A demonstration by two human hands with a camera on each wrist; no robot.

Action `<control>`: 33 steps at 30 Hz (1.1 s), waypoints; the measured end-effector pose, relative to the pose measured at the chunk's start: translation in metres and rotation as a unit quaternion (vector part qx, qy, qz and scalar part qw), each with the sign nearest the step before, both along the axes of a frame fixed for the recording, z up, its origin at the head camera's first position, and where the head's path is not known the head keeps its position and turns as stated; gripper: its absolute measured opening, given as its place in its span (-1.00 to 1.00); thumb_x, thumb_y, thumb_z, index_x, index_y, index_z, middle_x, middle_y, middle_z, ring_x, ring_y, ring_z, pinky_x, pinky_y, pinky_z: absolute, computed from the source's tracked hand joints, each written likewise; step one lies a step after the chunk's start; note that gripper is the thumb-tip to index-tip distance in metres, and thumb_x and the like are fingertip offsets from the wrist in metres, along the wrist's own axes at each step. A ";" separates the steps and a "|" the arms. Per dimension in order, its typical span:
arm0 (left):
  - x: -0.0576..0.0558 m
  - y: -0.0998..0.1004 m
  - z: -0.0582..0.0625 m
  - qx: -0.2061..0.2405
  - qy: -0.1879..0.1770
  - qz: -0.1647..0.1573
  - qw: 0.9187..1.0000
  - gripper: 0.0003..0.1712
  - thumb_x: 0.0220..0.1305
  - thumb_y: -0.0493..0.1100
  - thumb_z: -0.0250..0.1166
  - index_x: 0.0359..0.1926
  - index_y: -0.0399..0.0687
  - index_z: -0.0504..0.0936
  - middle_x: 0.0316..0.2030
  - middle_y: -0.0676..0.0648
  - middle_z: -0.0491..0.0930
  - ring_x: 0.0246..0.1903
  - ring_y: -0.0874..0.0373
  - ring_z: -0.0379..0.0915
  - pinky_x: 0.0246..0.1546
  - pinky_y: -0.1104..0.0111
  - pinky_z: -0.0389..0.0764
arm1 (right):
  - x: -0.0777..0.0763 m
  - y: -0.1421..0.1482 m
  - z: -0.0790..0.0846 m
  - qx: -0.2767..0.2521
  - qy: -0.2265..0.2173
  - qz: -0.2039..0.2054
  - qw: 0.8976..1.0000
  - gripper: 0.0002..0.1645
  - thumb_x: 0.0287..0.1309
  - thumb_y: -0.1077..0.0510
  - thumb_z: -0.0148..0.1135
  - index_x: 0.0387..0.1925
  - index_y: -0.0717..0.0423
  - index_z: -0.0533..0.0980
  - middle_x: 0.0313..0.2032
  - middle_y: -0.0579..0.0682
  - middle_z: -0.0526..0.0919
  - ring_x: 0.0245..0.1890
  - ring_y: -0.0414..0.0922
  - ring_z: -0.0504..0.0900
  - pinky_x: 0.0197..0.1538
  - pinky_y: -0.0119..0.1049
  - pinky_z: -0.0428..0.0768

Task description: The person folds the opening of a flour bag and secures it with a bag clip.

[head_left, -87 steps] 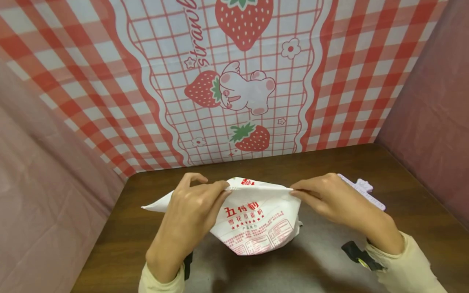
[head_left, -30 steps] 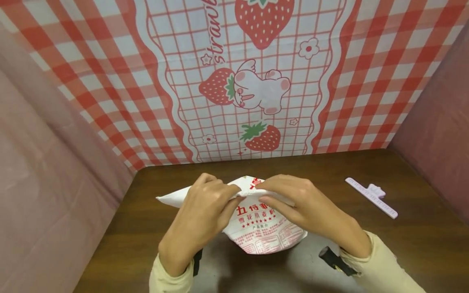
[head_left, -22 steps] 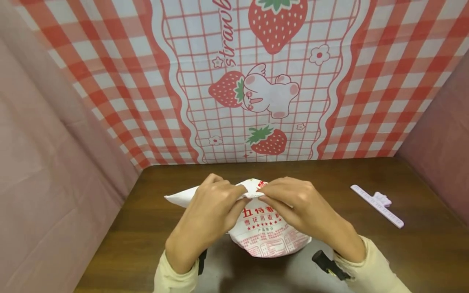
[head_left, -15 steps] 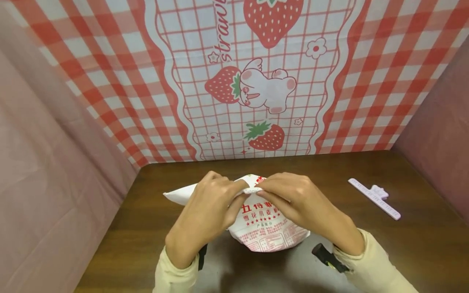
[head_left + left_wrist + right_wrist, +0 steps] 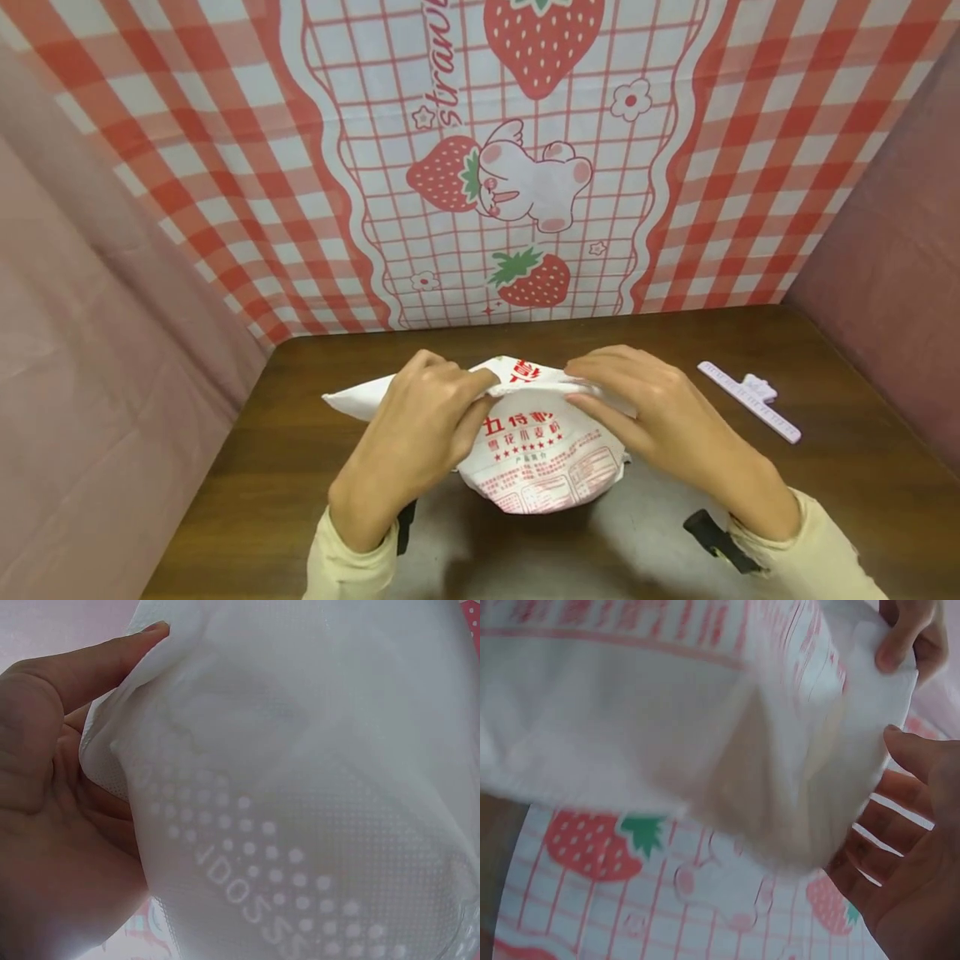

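A white flour bag (image 5: 525, 467) with red Chinese print is held above the grey middle of the table. My left hand (image 5: 412, 442) pinches its top edge between thumb and fingers; a pointed white corner sticks out to the left. The left wrist view shows the left thumb (image 5: 112, 667) against the bag's pale, dotted sheet. At the right part of the same edge is my right hand (image 5: 667, 417), its fingers fairly straight and spread. In the right wrist view the right thumb (image 5: 911, 750) touches the edge, with fingers behind it. The bag's inside is hidden.
A pale lilac bag clip (image 5: 750, 400) with a long ruler-like bar lies on the brown table (image 5: 840, 483), right of the bag. A strawberry-print cloth (image 5: 480, 233) hangs behind the table, and pink curtains (image 5: 97, 333) stand at the sides.
My right hand went from the bag's right corner inward beside the left hand, then back right along the edge, its thumb and fingers parting. The left hand kept its pinch. The head view shifted slightly.
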State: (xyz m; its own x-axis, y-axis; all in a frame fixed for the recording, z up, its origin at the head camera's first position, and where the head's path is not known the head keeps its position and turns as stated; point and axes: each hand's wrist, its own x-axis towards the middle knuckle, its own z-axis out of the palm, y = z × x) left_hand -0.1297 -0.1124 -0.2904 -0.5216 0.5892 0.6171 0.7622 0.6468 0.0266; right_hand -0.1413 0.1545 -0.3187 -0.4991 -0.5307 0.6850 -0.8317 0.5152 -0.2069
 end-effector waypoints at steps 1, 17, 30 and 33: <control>0.000 0.000 0.000 0.002 0.000 0.000 1.000 -0.75 0.19 -0.26 0.37 -0.54 0.03 0.49 -0.72 0.16 0.38 -0.62 0.27 0.43 -0.24 0.27 0.49 | 0.001 0.005 -0.001 0.001 -0.002 -0.012 1.000 -0.69 0.24 0.05 0.35 -0.02 0.06 0.66 -0.07 -0.11 0.71 0.00 -0.14 0.62 0.12 -0.38 0.46; 0.000 0.000 0.000 -0.002 -0.003 0.005 1.000 -0.79 0.17 -0.24 0.40 -0.51 0.04 0.55 -0.70 0.17 0.37 -0.62 0.27 0.41 -0.24 0.27 0.49 | -0.004 0.053 -0.011 0.017 0.018 -0.107 0.994 -0.66 0.12 0.19 0.40 -0.03 0.11 0.65 -0.09 -0.04 0.70 -0.03 -0.10 0.63 0.13 -0.45 0.42; 0.002 0.002 0.000 0.007 -0.008 0.003 1.000 -0.82 0.20 -0.26 0.37 -0.50 0.03 0.57 -0.72 0.17 0.35 -0.59 0.24 0.43 -0.22 0.26 0.49 | -0.025 0.090 -0.021 0.047 -0.042 -0.196 0.979 -0.62 0.03 0.29 0.46 -0.05 0.17 0.65 -0.18 0.10 0.72 -0.19 0.03 0.65 -0.22 0.01 0.54; 0.003 0.002 -0.001 0.008 -0.013 0.009 1.000 -0.85 0.20 -0.26 0.37 -0.46 0.03 0.61 -0.70 0.17 0.41 -0.55 0.22 0.48 -0.23 0.26 0.48 | -0.032 0.098 -0.025 0.052 -0.059 -0.203 0.976 -0.63 0.05 0.27 0.45 -0.05 0.19 0.64 -0.18 0.14 0.72 -0.18 0.08 0.66 -0.18 0.06 0.55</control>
